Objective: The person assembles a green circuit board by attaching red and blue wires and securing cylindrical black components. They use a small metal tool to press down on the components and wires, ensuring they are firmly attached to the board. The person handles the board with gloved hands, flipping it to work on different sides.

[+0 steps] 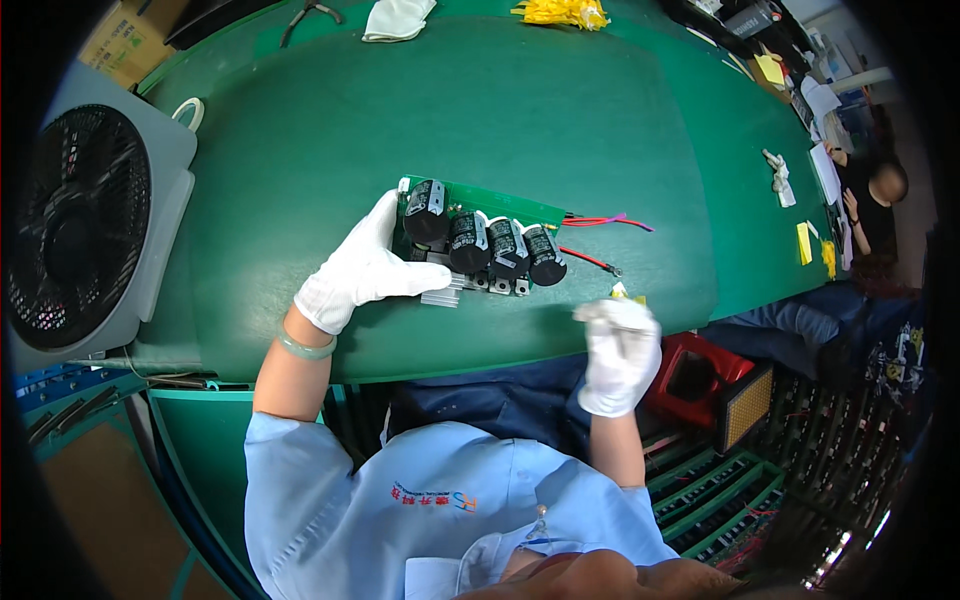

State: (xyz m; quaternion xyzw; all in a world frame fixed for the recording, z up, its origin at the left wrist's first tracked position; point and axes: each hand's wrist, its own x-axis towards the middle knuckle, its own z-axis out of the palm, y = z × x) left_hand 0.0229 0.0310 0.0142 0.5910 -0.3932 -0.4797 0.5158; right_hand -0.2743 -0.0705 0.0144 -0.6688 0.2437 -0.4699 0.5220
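A green circuit board (490, 200) is tilted on edge over the green table mat, with several large black cylindrical capacitors (468, 243) along its near side. My left hand (365, 270), in a white glove, grips the board's left end, thumb along the near side by a finned silver heatsink (441, 294). Red wires (590, 260) run out from the board's right end, one tipped with a ring-like terminal. My right hand (622, 350), also gloved, is curled closed near the table's front edge, apart from the board. A small yellow bit (620, 290) shows at its fingers; whether they hold it is unclear.
A large grey fan (75, 220) stands at the left, beside a roll of tape (188, 112). Pliers (310, 18), a white cloth (397, 18) and a yellow bundle (563, 12) lie along the far side. A co-worker (875, 200) is at the far right; a red stool (690, 380) stands below the edge.
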